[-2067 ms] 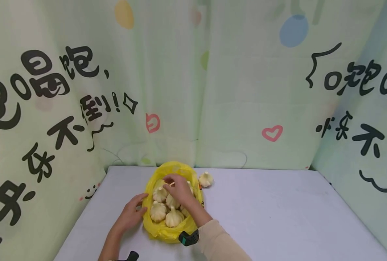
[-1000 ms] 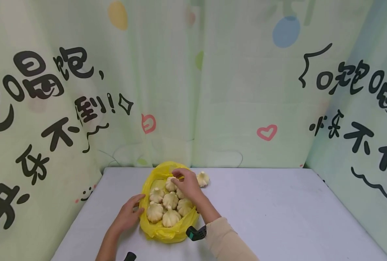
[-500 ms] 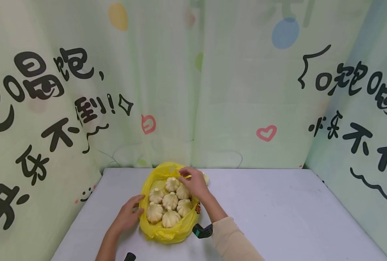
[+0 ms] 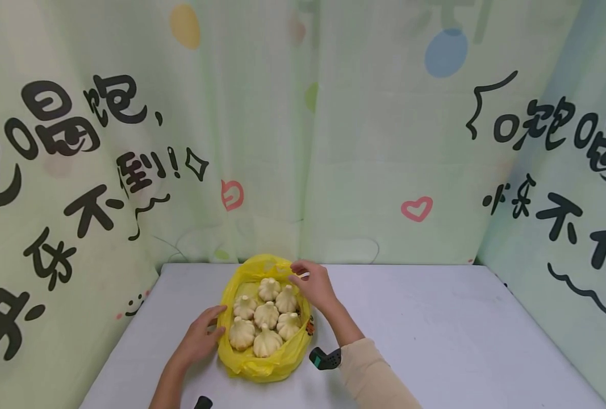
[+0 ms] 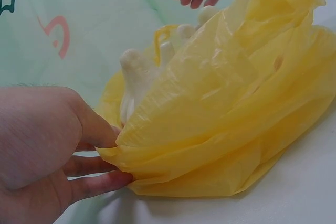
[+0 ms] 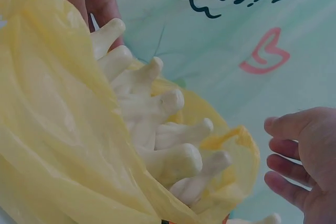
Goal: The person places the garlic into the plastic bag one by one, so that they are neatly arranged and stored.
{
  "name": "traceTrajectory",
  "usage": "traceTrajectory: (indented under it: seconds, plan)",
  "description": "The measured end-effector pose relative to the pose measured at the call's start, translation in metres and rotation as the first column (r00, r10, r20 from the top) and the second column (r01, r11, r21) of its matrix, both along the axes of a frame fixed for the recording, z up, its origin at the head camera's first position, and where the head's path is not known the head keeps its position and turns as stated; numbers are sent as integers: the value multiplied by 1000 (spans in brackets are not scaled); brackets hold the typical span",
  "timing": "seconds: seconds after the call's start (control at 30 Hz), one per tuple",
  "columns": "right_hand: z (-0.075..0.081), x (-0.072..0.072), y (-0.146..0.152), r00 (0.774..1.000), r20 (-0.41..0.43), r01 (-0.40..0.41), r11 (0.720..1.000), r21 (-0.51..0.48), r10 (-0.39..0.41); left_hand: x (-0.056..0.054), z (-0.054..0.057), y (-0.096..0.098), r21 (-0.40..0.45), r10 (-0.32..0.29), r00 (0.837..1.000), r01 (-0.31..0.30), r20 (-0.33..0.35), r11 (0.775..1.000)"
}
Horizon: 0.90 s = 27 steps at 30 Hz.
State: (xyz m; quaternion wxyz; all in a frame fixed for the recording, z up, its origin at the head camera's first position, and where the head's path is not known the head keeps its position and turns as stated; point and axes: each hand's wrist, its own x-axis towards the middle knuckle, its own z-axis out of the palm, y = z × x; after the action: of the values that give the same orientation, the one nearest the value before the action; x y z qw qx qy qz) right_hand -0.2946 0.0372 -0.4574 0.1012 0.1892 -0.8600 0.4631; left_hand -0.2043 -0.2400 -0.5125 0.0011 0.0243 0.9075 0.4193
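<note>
A yellow plastic bag point(image 4: 262, 372) stands with its mouth wide, and several garlic bulbs point(image 4: 266, 314) sit in it, stems up. My left hand point(image 4: 204, 335) is at the bag's left side; in the left wrist view its thumb and fingers hold the bag's edge. Over the far right rim is my right hand point(image 4: 317, 286), fingers loosely bent and holding nothing. The right wrist view shows it apart from the bag. At the bottom of that view, the stem of another garlic bulb point(image 6: 257, 220) pokes out beyond the bag; the hand hides this bulb in the head view.
The table point(image 4: 415, 335) has a white cover and reaches back to a printed curtain point(image 4: 354, 142). More printed curtain closes in the left and right sides. A black wrist device point(image 4: 325, 359) sits at the right cuff.
My right hand has let go of a garlic bulb at the far end of the bag, then moved right, out over the rim. The left hand has kept its place at the bag.
</note>
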Motion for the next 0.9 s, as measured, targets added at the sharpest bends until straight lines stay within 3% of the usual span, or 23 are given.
traceTrajectory:
  seconds: [0.9]
  plan:
    - [-3,-6,25,997,-24,69,998,-9,-69,0,-2,-2,-2,-7,1000,7,10,1000]
